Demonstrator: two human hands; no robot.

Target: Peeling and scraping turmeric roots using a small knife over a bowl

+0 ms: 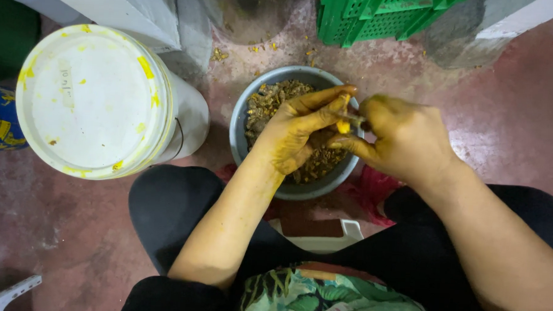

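Held a small yellow root (343, 125) at frame centre, directly over the grey bowl (241, 120) so peelings dropped in, left hand (296, 134) fingers pinched on it, right hand (401, 142) fingers closed round a small blade.

A white lidded bucket (95, 101) smeared with yellow stands well to the left of the hands. A green plastic crate (382, 14) sits beyond them, with yellow scraps (219, 55) scattered on the red floor (514, 116).
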